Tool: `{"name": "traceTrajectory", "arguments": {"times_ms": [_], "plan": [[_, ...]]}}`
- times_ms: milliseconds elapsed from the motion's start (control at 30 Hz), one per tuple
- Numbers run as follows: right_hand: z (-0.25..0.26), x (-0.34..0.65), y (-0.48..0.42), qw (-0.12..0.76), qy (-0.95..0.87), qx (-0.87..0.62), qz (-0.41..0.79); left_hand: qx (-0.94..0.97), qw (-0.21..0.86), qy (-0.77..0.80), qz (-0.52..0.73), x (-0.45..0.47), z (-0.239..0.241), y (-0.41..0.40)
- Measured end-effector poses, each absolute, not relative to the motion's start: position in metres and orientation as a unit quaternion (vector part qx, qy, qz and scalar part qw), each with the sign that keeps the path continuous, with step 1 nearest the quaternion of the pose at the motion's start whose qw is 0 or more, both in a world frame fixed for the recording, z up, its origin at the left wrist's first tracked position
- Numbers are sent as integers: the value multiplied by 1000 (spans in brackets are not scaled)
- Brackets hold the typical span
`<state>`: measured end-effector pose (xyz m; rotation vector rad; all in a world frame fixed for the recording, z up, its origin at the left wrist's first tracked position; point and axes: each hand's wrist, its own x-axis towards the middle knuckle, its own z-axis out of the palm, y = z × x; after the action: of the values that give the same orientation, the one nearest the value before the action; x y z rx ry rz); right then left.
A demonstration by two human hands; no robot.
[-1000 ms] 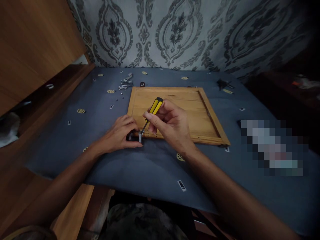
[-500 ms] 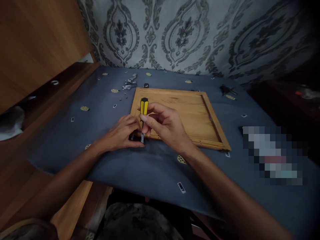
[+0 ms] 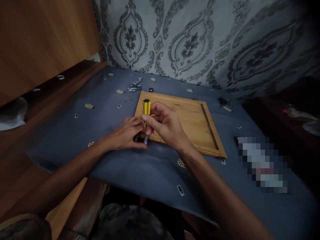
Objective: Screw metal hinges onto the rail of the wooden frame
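Observation:
My right hand is closed around a screwdriver with a yellow and black handle, held upright with its tip down. The tip meets a small metal hinge at the near left corner of a framed wooden door panel. My left hand steadies that hinge against the panel's edge, thumb in front and fingers behind. Part of the hinge is hidden by the fingers. The panel lies flat on a blue patterned cloth.
Several loose metal hinges lie behind the panel's far left corner, with small screws near them. A small dark square object sits beside the panel. A dark tool-like object lies at the far right. A blurred-out item rests at right.
The view has turned and tilted a little, so the panel and table appear shifted. Both hands keep the same hold on the screwdriver and the hinge.

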<state>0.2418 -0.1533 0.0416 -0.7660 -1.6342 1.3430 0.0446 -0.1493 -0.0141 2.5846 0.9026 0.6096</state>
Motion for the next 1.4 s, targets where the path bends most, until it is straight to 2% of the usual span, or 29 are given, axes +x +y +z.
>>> {"name": "traceTrajectory", "arguments": {"times_ms": [267,567,833,1067,1233,1400], "plan": [[48,244,-152,384,-689,-275,550,911,158,320,205,45,-11,-151],[43,239,-154,447,-650,-288,542,912,159,309,216,45,-14,-151],[49,247,-160,403,-685,-306,524,915,148,308,216,44,-15,-151],[44,238,-163,483,-649,-302,504,916,140,312,210,45,-15,-151],[46,243,-164,567,-618,-329,435,917,141,317,197,45,-13,-149],[47,249,-164,567,-620,-341,422,918,143,315,196,45,-10,-149]]}}
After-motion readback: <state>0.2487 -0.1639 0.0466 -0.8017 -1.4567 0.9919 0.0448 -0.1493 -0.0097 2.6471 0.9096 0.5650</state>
